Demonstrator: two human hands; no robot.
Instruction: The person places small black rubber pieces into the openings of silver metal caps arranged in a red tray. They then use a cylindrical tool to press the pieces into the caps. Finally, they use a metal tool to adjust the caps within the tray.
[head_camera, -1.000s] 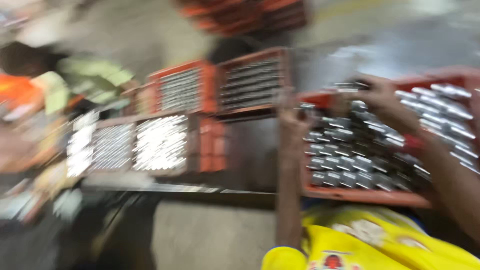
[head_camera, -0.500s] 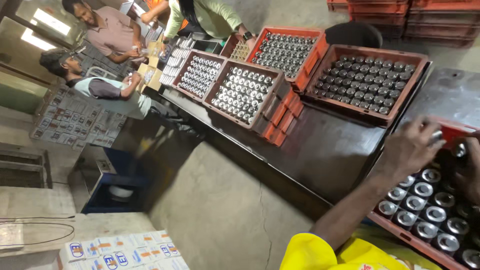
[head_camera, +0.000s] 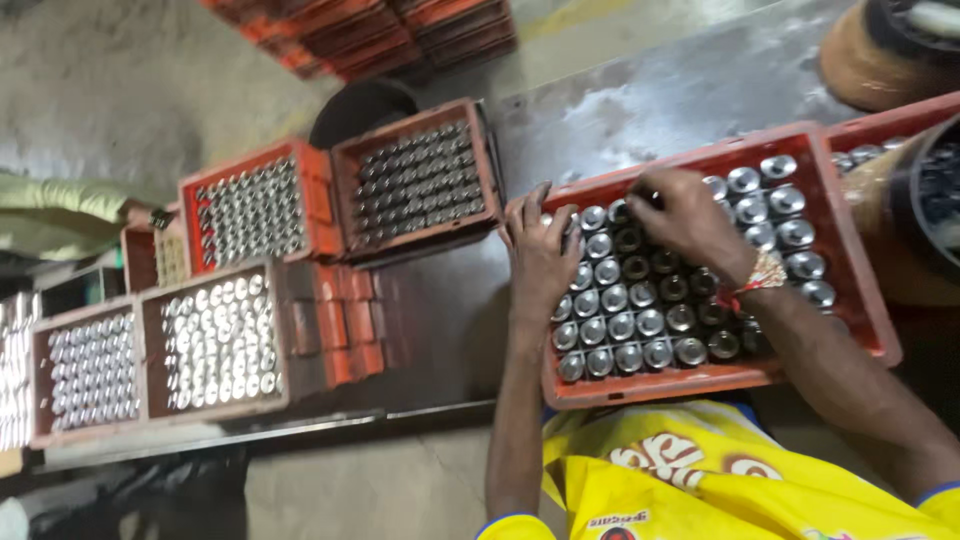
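- Crate (head_camera: 858, 270), red plastic, sits on the metal tabletop (head_camera: 640, 110) and is filled with rows of silver-topped cans (head_camera: 628, 300).
- Left hand (head_camera: 540, 255): fingers spread flat on the crate's left rim and nearest cans, gripping nothing.
- Right hand (head_camera: 690, 215): fingers curled over cans at the crate's far side; grip cannot be determined.
- More crates (head_camera: 330, 215) of cans stand left of it.

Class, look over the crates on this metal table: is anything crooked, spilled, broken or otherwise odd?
Nothing is spilled or visibly broken. In the red crate under both hands, the cans stand upright in rows; some tops are shiny, some dark. The other crates sit at slightly different angles, nothing more.
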